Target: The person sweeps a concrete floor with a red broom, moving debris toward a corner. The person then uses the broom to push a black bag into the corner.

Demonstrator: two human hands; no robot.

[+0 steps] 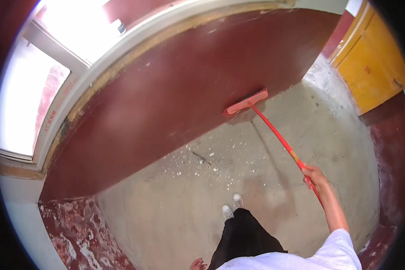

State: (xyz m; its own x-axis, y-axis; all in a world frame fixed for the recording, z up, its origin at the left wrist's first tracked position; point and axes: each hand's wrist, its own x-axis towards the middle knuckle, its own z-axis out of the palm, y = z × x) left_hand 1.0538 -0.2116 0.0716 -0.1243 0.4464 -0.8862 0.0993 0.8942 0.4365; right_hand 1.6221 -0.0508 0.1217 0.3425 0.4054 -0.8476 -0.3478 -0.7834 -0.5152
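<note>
My right hand [314,177] is closed round the red handle of a push broom [248,102], out to my right. The broom's pinkish-red head is raised off the handle's far end, beside the foot of the dark red wall [175,84], its dark bristles turned towards the wall. My left hand [198,264] hangs low at the bottom edge by my black trousers, partly cut off by the frame, with no object visible in it. White crumbs of debris [197,167] and a thin dark stick [201,157] lie on the concrete floor ahead of my shoes.
A window [60,71] with a pale frame and sill runs along the upper left. A yellow door [371,64] stands at the upper right. The red wall at the lower left [81,229] is peeling. A small container [119,27] stands by the window.
</note>
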